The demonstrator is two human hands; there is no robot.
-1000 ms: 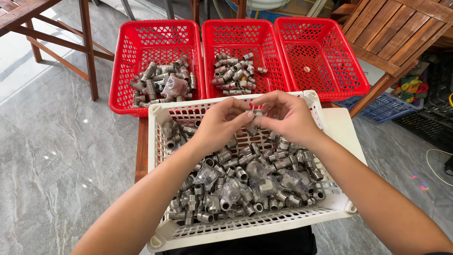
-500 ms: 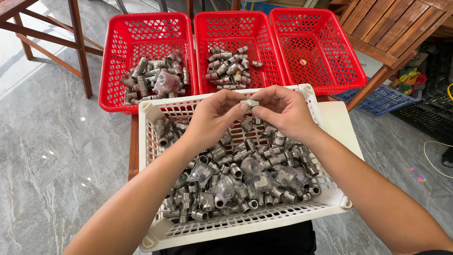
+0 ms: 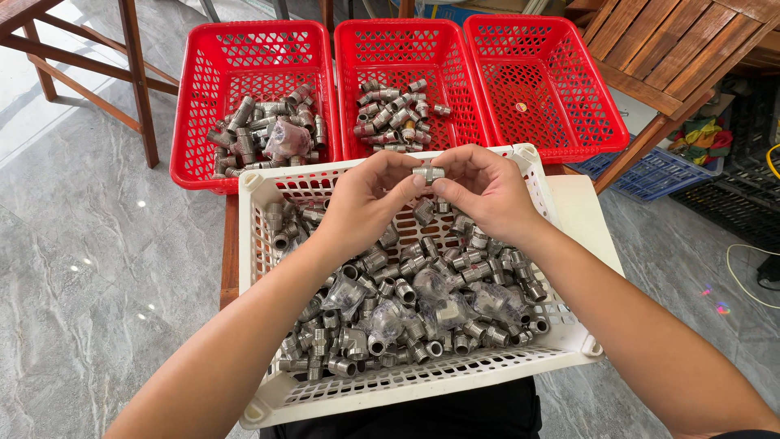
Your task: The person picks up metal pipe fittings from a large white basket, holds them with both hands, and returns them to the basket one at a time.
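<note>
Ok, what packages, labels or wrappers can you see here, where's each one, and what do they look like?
Clear plastic bags: among the loose metal fittings in the white basket, crumpled, see-through, each around a fitting.
Pinkish plastic bag: in the left red basket, crumpled around a fitting.
Small round sticker or disc: on the floor of the right red basket, red and yellow; too small to tell more.
No signs or screens.
</note>
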